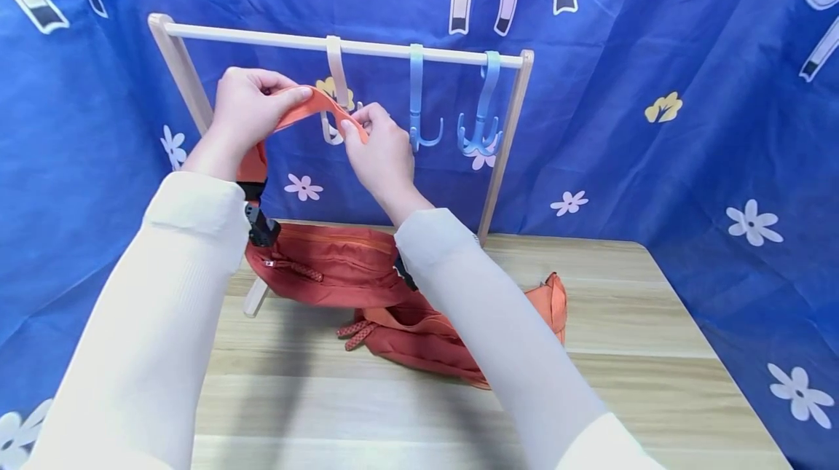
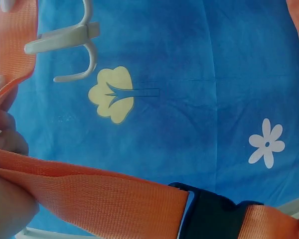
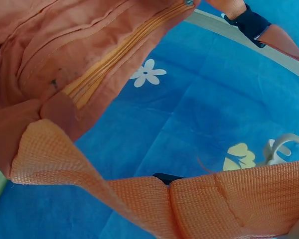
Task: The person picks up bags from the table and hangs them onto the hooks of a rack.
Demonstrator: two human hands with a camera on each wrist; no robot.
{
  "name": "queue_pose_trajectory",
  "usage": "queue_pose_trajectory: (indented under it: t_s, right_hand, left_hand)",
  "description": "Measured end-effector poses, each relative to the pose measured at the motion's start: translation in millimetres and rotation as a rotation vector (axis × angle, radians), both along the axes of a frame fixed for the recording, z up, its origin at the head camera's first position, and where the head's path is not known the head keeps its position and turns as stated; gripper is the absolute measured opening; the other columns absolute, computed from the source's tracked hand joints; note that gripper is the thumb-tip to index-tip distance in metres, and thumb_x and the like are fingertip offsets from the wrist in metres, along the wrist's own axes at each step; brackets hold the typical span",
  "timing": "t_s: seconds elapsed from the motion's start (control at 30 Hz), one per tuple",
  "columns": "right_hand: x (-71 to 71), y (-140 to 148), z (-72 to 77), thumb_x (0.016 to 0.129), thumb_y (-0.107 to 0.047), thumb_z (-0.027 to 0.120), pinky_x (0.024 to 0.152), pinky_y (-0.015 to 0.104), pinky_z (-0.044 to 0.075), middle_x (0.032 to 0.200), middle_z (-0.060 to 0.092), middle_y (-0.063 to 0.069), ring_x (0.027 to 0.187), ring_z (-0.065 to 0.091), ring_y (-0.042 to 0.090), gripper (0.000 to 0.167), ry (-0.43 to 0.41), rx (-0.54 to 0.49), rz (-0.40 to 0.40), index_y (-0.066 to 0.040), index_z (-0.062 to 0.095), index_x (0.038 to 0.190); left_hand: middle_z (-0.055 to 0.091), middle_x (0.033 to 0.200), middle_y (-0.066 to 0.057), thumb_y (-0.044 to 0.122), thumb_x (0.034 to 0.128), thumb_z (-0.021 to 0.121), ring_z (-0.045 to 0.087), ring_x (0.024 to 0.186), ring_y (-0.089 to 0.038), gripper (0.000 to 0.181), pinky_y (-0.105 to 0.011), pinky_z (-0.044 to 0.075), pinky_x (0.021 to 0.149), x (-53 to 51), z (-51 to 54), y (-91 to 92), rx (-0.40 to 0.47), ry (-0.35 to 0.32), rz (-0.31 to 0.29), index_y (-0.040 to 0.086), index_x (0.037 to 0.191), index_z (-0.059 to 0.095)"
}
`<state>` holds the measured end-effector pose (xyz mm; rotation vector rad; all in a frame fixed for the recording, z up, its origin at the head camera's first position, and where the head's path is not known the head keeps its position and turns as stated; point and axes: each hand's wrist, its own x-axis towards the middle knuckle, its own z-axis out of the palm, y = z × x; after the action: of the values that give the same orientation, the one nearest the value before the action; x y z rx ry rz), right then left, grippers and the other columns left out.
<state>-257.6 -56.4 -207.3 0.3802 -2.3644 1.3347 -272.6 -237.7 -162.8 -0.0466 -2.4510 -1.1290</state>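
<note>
A red waist bag hangs just above the table from its orange strap. My left hand pinches the strap between thumb and fingers at the upper left. To the right, my right hand pinches another stretch of the same strap. The strap spans both hands close to the pale hook; whether it rests on that hook I cannot tell. In the left wrist view the hook overlaps the strap's edge. A black buckle dangles below my left wrist. The bag's zipper shows in the right wrist view.
A second red waist bag lies on the wooden table, partly behind my right forearm. The rack's white rail also carries two blue hooks at right. A blue patterned cloth hangs behind.
</note>
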Motion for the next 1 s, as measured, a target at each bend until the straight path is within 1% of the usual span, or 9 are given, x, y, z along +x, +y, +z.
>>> queue_pose_trajectory:
  t_s: [0.1, 0.23, 0.3, 0.57, 0.8, 0.9, 1.0]
  right_hand:
    - [-0.5, -2.7, -1.7, 0.094, -0.033, 0.06, 0.061, 0.025, 0.045, 0.081, 0.061, -0.005, 0.071, 0.056, 0.009, 0.016, -0.019, 0.003, -0.012, -0.019, 0.06, 0.102]
    - [-0.2, -5.4, -5.2, 0.095, -0.033, 0.059, 0.058, 0.025, 0.045, 0.079, 0.06, -0.005, 0.068, 0.056, 0.01, 0.015, -0.061, -0.008, 0.001, -0.02, 0.059, 0.102]
    - [-0.1, -6.8, -7.4, 0.094, -0.033, 0.059, 0.058, 0.025, 0.044, 0.079, 0.06, -0.005, 0.068, 0.055, 0.01, 0.015, -0.068, -0.007, 0.003, -0.02, 0.058, 0.102]
    - [-0.8, -9.8, -14.5, 0.094, -0.034, 0.059, 0.061, 0.027, 0.044, 0.08, 0.06, -0.008, 0.07, 0.056, 0.01, 0.013, -0.094, -0.019, -0.014, -0.022, 0.059, 0.1]
    - [-2.7, -10.8, -19.3, 0.094, -0.034, 0.059, 0.063, 0.027, 0.045, 0.08, 0.06, -0.008, 0.071, 0.056, 0.009, 0.014, -0.098, -0.021, -0.001, -0.022, 0.059, 0.099]
    - [-2.8, -11.0, -21.0, 0.094, -0.035, 0.06, 0.063, 0.028, 0.044, 0.08, 0.061, -0.008, 0.072, 0.056, 0.01, 0.015, -0.102, -0.009, -0.013, -0.022, 0.061, 0.1]
    - [-3.1, -11.5, -22.2, 0.094, -0.037, 0.06, 0.062, 0.029, 0.043, 0.079, 0.061, -0.009, 0.071, 0.056, 0.009, 0.016, -0.109, 0.004, -0.023, -0.023, 0.062, 0.101]
  left_hand:
    - [0.064, 0.077, 0.007, 0.051, 0.0828, 0.068, 0.049, 0.077, -0.013, 0.047, -0.029, 0.037, 0.066, -1.0, -1.1, -0.8, -0.012, -0.033, 0.017, 0.013, 0.108, 0.074]
    - [0.065, 0.081, 0.004, 0.052, 0.0831, 0.067, 0.048, 0.08, -0.014, 0.051, -0.029, 0.038, 0.067, -1.4, -3.3, -2.9, -0.028, -0.07, 0.019, 0.011, 0.112, 0.072]
    - [0.065, 0.084, 0.003, 0.053, 0.0835, 0.066, 0.048, 0.081, -0.013, 0.052, -0.029, 0.039, 0.069, -1.7, -4.4, -3.3, -0.03, -0.087, 0.019, 0.012, 0.114, 0.071]
    - [0.065, 0.089, 0.001, 0.051, 0.0849, 0.065, 0.047, 0.084, -0.014, 0.052, -0.029, 0.038, 0.069, -4.0, -8.6, -2.9, -0.068, -0.095, 0.018, 0.009, 0.115, 0.07]
    - [0.065, 0.096, -0.004, 0.053, 0.085, 0.064, 0.046, 0.087, -0.016, 0.055, -0.031, 0.039, 0.072, -4.4, -13.7, -4.9, -0.05, -0.143, 0.005, 0.009, 0.116, 0.069]
    - [0.065, 0.094, -0.004, 0.053, 0.0847, 0.064, 0.046, 0.087, -0.017, 0.054, -0.032, 0.039, 0.072, -4.7, -16.9, -6.3, -0.041, -0.153, -0.002, 0.009, 0.116, 0.07]
    - [0.065, 0.089, -0.001, 0.054, 0.0842, 0.065, 0.047, 0.086, -0.017, 0.054, -0.032, 0.039, 0.071, -5.7, -19.2, -7.4, -0.036, -0.16, -0.001, 0.009, 0.115, 0.07]
